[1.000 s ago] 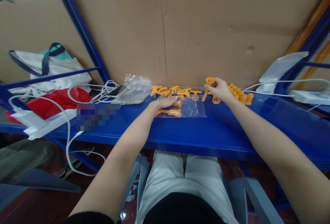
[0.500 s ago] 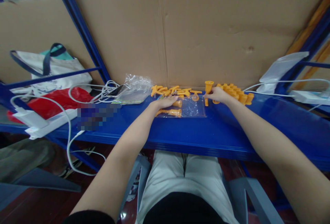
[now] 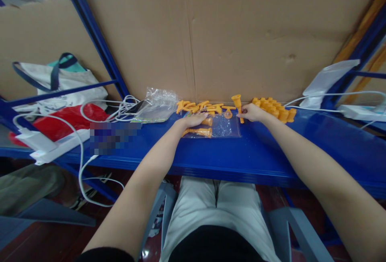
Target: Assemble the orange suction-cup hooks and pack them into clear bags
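Observation:
My left hand (image 3: 195,119) lies with fingers stretched out over a clear plastic bag (image 3: 224,127), touching it. Two orange-yellow trumpet-shaped plastic pieces (image 3: 202,132) lie at the bag beside this hand; whether both are fully inside I cannot tell. In my right hand (image 3: 251,112), fingertips pinch the thin lower part of another orange-yellow trumpet-shaped plastic piece (image 3: 237,103), its flared end up and tilted left. Several small orange-yellow plastic parts (image 3: 215,108) lie in a row behind the bag. Right of my right hand stands a cluster of orange-yellow plastic pieces (image 3: 276,108).
Crumpled clear bags (image 3: 158,105) lie to the left on the blue table (image 3: 229,157). Further left are white cables, a power strip (image 3: 60,145), a red bag (image 3: 69,122) and a cloth tote (image 3: 69,81). A cardboard sheet (image 3: 223,37) stands behind.
My right hand has moved slightly left with the trumpet-shaped piece, which now tilts more to the left. The left hand stays where it was on the bag.

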A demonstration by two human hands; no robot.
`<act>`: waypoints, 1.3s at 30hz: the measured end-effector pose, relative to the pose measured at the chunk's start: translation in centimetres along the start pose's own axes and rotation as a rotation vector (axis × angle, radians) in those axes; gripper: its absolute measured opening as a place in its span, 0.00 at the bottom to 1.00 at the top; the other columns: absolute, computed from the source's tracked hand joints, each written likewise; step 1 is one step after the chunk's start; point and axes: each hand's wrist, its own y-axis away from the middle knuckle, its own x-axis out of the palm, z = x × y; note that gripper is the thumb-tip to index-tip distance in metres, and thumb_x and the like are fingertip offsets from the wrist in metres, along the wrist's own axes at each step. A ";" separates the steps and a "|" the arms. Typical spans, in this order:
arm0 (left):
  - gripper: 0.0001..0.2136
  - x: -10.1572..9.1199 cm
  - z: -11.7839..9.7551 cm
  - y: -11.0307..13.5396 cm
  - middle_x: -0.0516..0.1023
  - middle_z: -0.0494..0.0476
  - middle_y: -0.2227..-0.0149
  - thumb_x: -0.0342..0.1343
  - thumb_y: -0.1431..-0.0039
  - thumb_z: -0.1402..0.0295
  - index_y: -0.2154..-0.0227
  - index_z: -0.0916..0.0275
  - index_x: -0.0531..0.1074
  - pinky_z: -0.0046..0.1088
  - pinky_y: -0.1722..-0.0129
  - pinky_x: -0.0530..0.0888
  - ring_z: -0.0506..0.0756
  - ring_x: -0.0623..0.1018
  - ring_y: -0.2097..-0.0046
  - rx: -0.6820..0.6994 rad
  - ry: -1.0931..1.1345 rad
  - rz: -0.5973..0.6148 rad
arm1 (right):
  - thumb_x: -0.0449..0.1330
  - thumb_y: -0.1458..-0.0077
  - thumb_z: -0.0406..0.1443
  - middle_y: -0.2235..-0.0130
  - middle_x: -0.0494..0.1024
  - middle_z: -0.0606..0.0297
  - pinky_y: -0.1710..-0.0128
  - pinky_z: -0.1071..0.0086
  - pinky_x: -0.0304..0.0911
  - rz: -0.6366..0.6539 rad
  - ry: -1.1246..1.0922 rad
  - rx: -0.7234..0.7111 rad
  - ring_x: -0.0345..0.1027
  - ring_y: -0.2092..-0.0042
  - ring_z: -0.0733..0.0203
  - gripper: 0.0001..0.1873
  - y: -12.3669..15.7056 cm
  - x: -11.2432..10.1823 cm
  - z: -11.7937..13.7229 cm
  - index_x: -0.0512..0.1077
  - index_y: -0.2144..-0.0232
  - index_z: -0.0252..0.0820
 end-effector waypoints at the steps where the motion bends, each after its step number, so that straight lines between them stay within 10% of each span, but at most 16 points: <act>1: 0.32 0.0 -0.1 0.0 0.48 0.50 0.28 0.31 0.34 0.50 0.31 0.55 0.51 0.36 0.30 0.43 0.55 0.46 0.27 -0.009 0.004 0.000 | 0.62 0.52 0.40 0.79 0.74 0.66 0.74 0.70 0.61 -0.028 0.006 -0.010 0.68 0.74 0.62 0.11 -0.1 -0.2 -0.1 0.70 0.81 0.43; 8: 0.31 0.0 -0.7 0.3 0.48 0.49 0.28 0.31 0.33 0.52 0.31 0.54 0.51 0.36 0.30 0.43 0.55 0.47 0.27 -0.039 -0.007 -0.012 | 0.64 0.54 0.42 0.77 0.77 0.63 0.71 0.66 0.63 -0.089 0.066 -0.087 0.70 0.71 0.57 0.10 0.0 -3.8 -0.4 0.73 0.80 0.46; 13: 0.32 -0.1 -1.3 1.0 0.47 0.50 0.28 0.31 0.34 0.50 0.31 0.55 0.51 0.40 0.30 0.41 0.56 0.44 0.27 -0.031 -0.002 -0.011 | 0.69 0.59 0.36 0.79 0.74 0.65 0.69 0.63 0.64 0.168 0.115 -0.054 0.70 0.73 0.56 0.06 1.6 -5.9 0.9 0.75 0.82 0.46; 18: 0.31 -0.2 -1.5 1.0 0.48 0.51 0.28 0.31 0.34 0.52 0.31 0.56 0.52 0.37 0.30 0.42 0.55 0.46 0.27 -0.036 -0.007 -0.013 | 0.72 0.63 0.39 0.84 0.71 0.67 0.73 0.63 0.63 0.331 0.159 -0.131 0.69 0.77 0.57 0.10 2.0 -4.5 1.3 0.74 0.84 0.46; 39: 0.30 -0.7 -2.6 2.7 0.49 0.46 0.28 0.22 0.32 0.49 0.29 0.46 0.37 0.42 0.32 0.54 0.56 0.54 0.29 -0.045 0.265 -0.017 | 0.59 0.53 0.33 0.81 0.71 0.70 0.70 0.69 0.58 0.196 0.158 -0.317 0.66 0.75 0.64 0.11 2.7 -2.3 5.8 0.72 0.84 0.42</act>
